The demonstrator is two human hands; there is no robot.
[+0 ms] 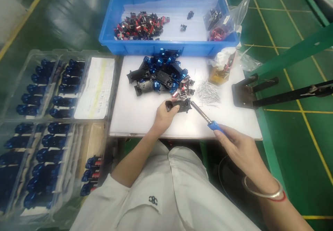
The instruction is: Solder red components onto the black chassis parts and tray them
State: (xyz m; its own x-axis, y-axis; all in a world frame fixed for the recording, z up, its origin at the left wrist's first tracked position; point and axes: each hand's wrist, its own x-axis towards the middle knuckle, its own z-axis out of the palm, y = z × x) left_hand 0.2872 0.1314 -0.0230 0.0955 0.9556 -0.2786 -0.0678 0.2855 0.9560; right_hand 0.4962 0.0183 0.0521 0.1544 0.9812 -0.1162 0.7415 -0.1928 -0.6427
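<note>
My left hand (165, 114) grips a black toy car chassis (183, 105) near the front of the white work board (140, 120). In my right hand (235, 144) is a soldering iron (201, 113) with a blue handle, its tip at the right end of the chassis; whether they touch I cannot tell. Just behind lie small red, black and metal parts (183, 91). A heap of blue car bodies and black chassis (162, 73) sits farther back. To the right of it, thin metal pins (208, 92) are spread in a loose pile.
A blue bin (166, 47) with small red and black parts stands at the back. An amber block (220, 75) with white wadding is at the right, beside a black metal stand (244, 95). Clear trays (54, 120) of blue car bodies and a paper sheet (95, 87) lie left.
</note>
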